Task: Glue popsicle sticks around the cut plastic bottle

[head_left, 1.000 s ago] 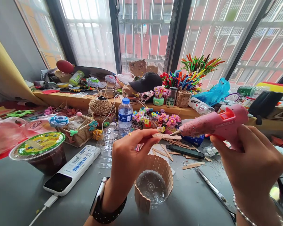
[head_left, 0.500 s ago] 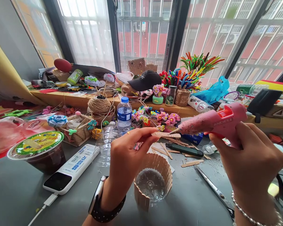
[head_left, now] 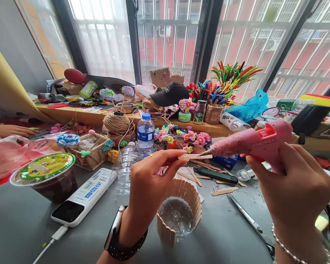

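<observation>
Between thumb and fingertips my left hand pinches one end of a wooden craft stick, held level above the table. Around its handle, my right hand grips a pink glue gun. The gun's metal nozzle is at the stick's upper face, where a pale line of glue shows. Below my left hand stands a clear plastic bottle base, partly ringed by upright craft sticks; its near right side shows bare plastic.
Scissors lie at right, near loose craft sticks and a dark green cutter. A lidded cup and a white charging device stand left. Another person's hand reaches in at far left. A water bottle stands behind.
The nozzle and my right hand have shifted slightly right along the stick. Another person's hand has come into view at the far left.
</observation>
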`<action>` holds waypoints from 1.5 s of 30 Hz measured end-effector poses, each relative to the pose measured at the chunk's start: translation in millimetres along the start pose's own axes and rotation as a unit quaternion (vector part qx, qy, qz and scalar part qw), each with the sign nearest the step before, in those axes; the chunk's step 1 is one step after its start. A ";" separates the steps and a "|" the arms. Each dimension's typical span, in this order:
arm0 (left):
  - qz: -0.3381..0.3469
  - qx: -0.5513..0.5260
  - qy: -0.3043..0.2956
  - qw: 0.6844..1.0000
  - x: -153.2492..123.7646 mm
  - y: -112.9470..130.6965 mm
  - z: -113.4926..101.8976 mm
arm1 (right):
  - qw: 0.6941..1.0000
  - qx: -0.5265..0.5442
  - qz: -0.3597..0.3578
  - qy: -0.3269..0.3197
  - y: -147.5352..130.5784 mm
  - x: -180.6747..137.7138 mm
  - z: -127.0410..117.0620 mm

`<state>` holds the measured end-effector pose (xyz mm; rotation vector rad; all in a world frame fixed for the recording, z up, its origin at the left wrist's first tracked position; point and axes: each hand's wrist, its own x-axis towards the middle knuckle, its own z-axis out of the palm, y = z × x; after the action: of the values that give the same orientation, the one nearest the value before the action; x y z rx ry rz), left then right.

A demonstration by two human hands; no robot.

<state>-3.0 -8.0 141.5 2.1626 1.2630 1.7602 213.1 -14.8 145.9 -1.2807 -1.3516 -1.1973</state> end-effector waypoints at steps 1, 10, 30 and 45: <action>0.000 -0.001 -0.001 1.000 -0.1 -0.5 0.1 | 1.000 0.001 0.001 0.001 -0.1 0.0 -0.1; 0.002 -0.003 0.002 1.000 -0.2 -1.0 0.4 | 1.000 -0.007 0.005 -0.007 0.2 -0.3 -0.1; -0.001 -0.011 0.015 1.000 -1.3 -0.7 1.1 | 0.998 -0.019 0.027 -0.047 0.0 -3.3 -2.1; 0.007 -0.011 0.021 1.000 -2.0 -1.2 1.4 | 0.998 -0.015 0.027 -0.057 1.3 -3.5 -0.7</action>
<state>-2.5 -7.9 138.8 2.1387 1.2359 1.8248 214.7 -16.0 142.6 -1.4153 -1.3766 -1.1261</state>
